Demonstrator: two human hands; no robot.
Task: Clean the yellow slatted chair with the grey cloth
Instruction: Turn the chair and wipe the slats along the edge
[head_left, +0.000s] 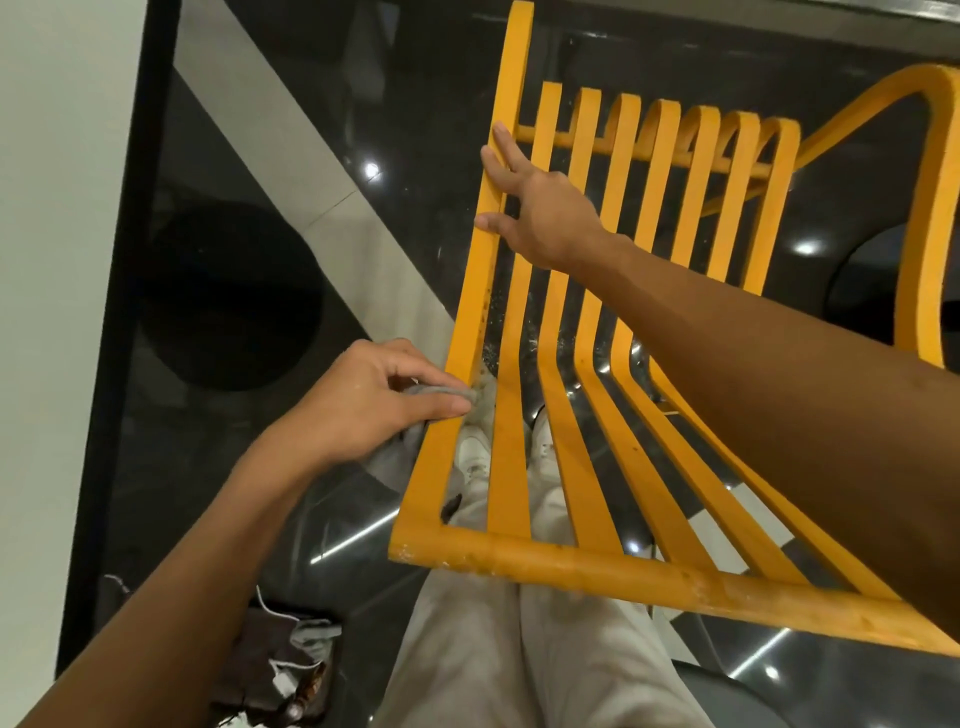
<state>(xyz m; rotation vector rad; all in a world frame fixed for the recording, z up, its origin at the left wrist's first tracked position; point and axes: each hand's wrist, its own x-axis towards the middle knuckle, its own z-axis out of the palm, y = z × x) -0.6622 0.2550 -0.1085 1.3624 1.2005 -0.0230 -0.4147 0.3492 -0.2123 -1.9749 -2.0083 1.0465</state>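
Dark glossy floor (415, 93), dotted with bright light spots (371, 170). Across it, from far left toward near right, a pale diagonal band (291, 171). At left, a white wall (62, 260), edged by a black strip (119, 312) along the floor. On the left floor, a large round dark patch (228, 296). Near left, a brown bundle (275, 660) with a white cord (272, 610) and a pale grey scrap (314, 636) on top.

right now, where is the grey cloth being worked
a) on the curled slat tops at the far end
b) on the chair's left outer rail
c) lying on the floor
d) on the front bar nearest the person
b: the left hand pinches the grey cloth against the left outer rail of the yellow slatted chair, while the right hand rests farther up that rail.
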